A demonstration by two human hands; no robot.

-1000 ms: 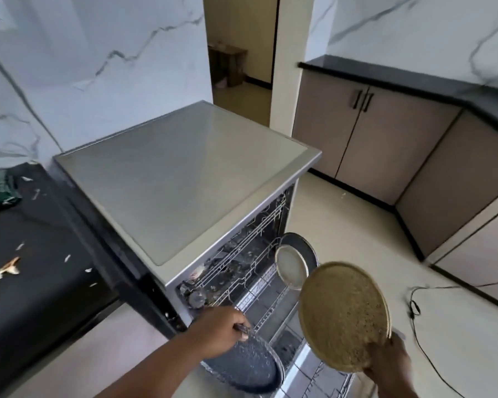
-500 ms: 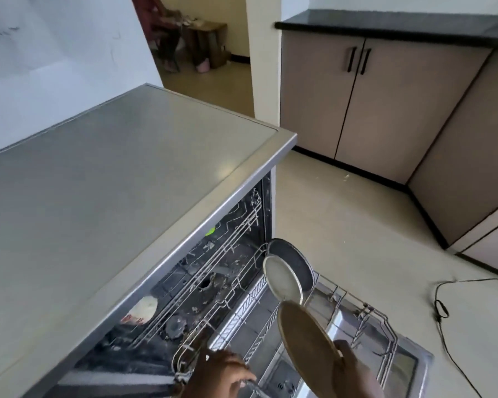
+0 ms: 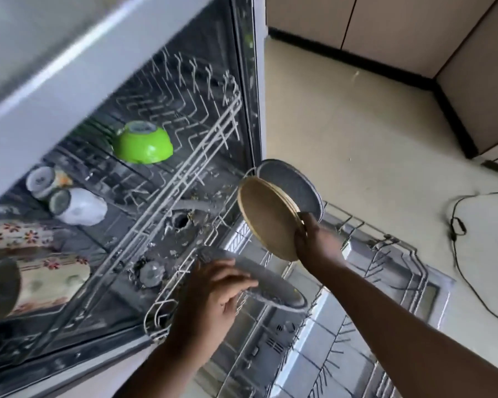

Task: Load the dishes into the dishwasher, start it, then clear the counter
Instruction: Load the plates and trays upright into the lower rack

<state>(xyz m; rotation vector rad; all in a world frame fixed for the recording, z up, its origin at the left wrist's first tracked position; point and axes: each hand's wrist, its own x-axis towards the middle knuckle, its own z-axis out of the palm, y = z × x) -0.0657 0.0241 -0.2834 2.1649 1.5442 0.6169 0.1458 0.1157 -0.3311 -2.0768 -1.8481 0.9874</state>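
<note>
Your right hand (image 3: 314, 242) grips the tan plate (image 3: 266, 221) against an upright grey plate (image 3: 292, 188); your left hand (image 3: 213, 297) seemingly pinches another grey plate (image 3: 268, 285) over the lower rack (image 3: 385, 248); a green bowl (image 3: 143, 142) sits above.

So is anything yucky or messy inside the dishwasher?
Yes. The dishwasher floor looks dirty, with bits of debris scattered around the round drain hole under the upper rack. The green bowl and cups sit normally; nothing looks broken.

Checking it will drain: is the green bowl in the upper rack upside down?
Upside down, slightly tilted: the green bowl shows its grey foot ring facing up on the upper rack.
</note>
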